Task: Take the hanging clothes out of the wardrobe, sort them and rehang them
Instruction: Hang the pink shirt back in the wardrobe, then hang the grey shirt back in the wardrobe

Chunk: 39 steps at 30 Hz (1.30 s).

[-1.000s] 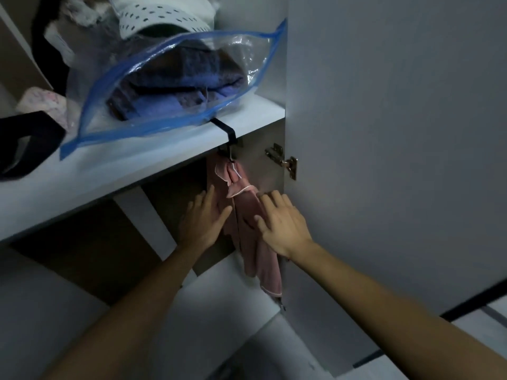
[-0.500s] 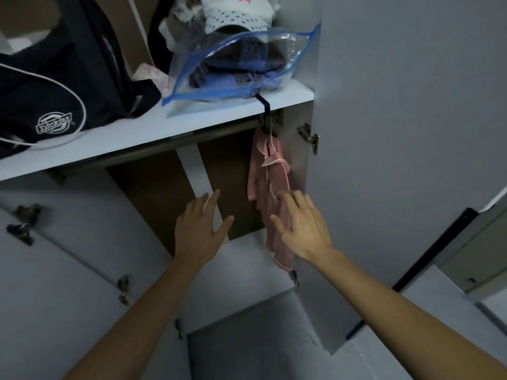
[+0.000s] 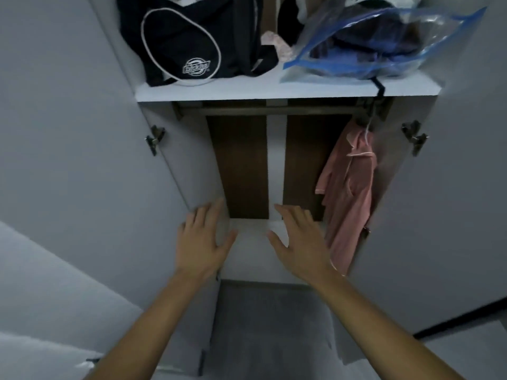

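Note:
A pink garment with white piping (image 3: 349,193) hangs on a hanger at the right end of the wardrobe rail (image 3: 274,109), below a black hook over the shelf edge. The rest of the rail is bare. My left hand (image 3: 201,242) is stretched out flat, fingers spread, in front of the wardrobe's left inner wall, holding nothing. My right hand (image 3: 299,239) is also flat and spread, just left of the pink garment's lower part and apart from it.
The white shelf (image 3: 247,91) above the rail carries a black bag (image 3: 197,42) and a clear blue-edged bag of dark clothes (image 3: 378,42). Both wardrobe doors, left (image 3: 68,133) and right (image 3: 452,187), stand open. The wardrobe's white floor (image 3: 252,250) lies below my hands.
Both hands have come off the pink garment and drawn back to the left. My view has pulled back, showing the whole wardrobe opening.

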Motion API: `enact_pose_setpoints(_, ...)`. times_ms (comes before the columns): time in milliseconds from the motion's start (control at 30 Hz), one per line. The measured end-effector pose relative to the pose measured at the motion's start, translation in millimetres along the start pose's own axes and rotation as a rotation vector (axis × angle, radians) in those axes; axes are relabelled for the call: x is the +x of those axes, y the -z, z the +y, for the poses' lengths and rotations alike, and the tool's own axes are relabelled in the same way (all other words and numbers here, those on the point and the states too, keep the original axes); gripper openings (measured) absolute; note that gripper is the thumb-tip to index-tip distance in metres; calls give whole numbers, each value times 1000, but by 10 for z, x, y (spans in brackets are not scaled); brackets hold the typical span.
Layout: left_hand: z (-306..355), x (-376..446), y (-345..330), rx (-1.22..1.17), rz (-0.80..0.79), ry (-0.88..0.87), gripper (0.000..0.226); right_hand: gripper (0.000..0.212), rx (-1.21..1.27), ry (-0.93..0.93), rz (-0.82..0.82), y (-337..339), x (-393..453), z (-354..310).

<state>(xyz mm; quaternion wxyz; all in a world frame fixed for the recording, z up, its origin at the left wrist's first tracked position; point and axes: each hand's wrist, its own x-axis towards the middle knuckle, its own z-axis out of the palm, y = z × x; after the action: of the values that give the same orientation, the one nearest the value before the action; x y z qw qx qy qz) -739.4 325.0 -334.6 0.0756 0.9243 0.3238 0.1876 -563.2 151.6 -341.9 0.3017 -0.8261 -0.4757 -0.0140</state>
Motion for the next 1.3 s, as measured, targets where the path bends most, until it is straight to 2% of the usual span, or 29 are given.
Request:
enact_pose_setpoints(267,14,-1450,575,121,117,308,72,65,126,346,-226,-273,-340,-642)
enact_pose_setpoints(500,100,-3198,1087,222,231,665,71,61,255,680,-413,-446,-1212,-1626)
enact_pose_setpoints(700,97,-4856,1557,355,305,965,72,60,353,957,-558,-658,-2259,-2766)
enact_pose_setpoints(1033,236,-7517,1914,379,432,1435,73,59,446,1293,-784,-1098,-4361,-4463)
enact_pose_setpoints(1133,425,-8127,1971,371,459,1585,73,59,472,1390,-878,-1194,-4984,-4785)
enact_pose_setpoints(1300,574,-8878,2030,397,502,1792,75,59,453,1586,-941,-1426,-5773,-5395)
